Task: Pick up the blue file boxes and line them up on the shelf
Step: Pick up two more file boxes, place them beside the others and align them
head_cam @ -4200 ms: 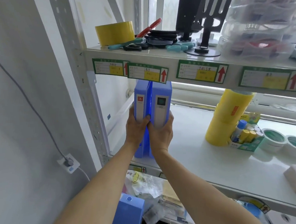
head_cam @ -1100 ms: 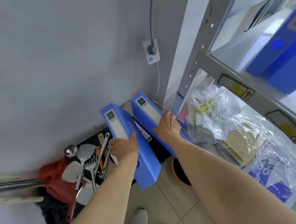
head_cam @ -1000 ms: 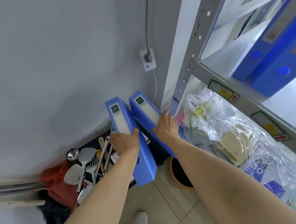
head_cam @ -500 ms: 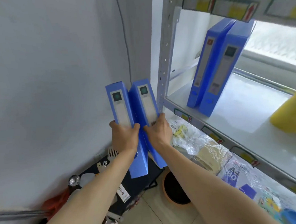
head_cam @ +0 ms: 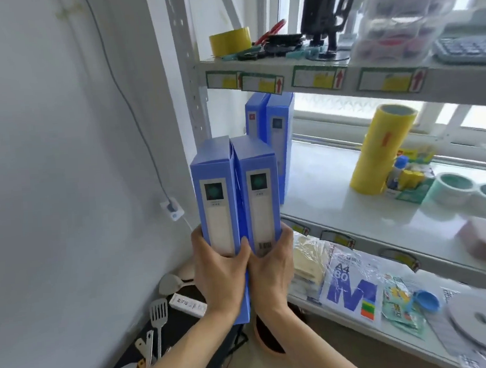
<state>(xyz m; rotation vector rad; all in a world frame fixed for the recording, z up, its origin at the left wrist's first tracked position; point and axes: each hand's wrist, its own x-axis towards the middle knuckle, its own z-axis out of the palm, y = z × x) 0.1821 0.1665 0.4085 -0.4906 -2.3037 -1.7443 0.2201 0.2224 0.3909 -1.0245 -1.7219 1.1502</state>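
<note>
I hold two blue file boxes upright and side by side in front of the shelf's left post. My left hand [head_cam: 218,274] grips the bottom of the left blue file box [head_cam: 215,191]. My right hand [head_cam: 272,271] grips the bottom of the right blue file box [head_cam: 260,188]. Their white spine labels face me. Two more blue file boxes [head_cam: 275,124] stand upright together at the left end of the white middle shelf [head_cam: 338,206], behind the ones in my hands.
On the middle shelf stand a tall yellow roll [head_cam: 380,151], glue bottles and tape rolls [head_cam: 463,188]. The upper shelf [head_cam: 314,64] carries yellow tape, scissors and clear containers. Paper packs [head_cam: 349,282] lie on the lower shelf. Kitchen utensils [head_cam: 159,313] lie on the floor at left.
Both hands have lifted the two boxes from the floor by the wall up to the height of the middle shelf, and my view has risen with them.
</note>
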